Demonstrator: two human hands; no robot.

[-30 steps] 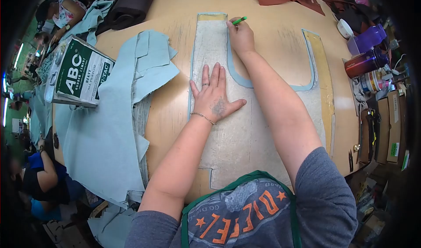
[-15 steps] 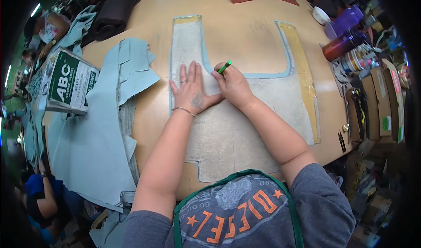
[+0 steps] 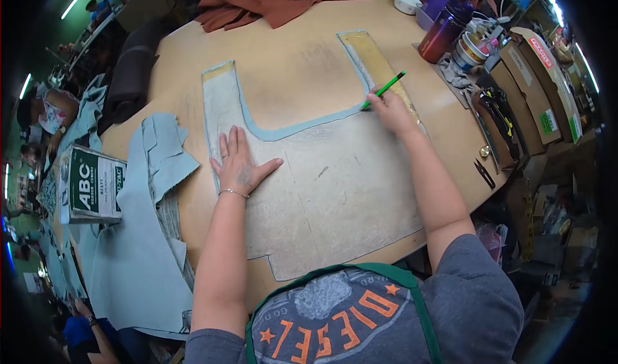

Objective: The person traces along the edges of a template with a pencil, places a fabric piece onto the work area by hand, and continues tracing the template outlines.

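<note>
A large pale U-shaped pattern piece [image 3: 335, 196] lies flat on the table, with yellowish tape on its two upper arms. Light blue material [image 3: 290, 131] shows along its inner curved edge. My left hand [image 3: 239, 164] presses flat on the left part of the pattern, fingers spread. In my right hand [image 3: 391, 110] is a green pencil [image 3: 386, 90], its tip at the inner edge near the base of the right arm. The pencil slants up to the right.
To the left stand an ABC rubber cement can [image 3: 91, 187] and light blue leather sheets [image 3: 138, 254]. A co-worker's hands rest on brown material [image 3: 277, 7] at the far side. Right: a tumbler [image 3: 444, 32], small snips [image 3: 484, 173] and cardboard boxes [image 3: 528, 87].
My right hand with the pencil has travelled right along the inner edge, from the left corner to the right one. My left hand stays flat on the pattern. The camera view has turned.
</note>
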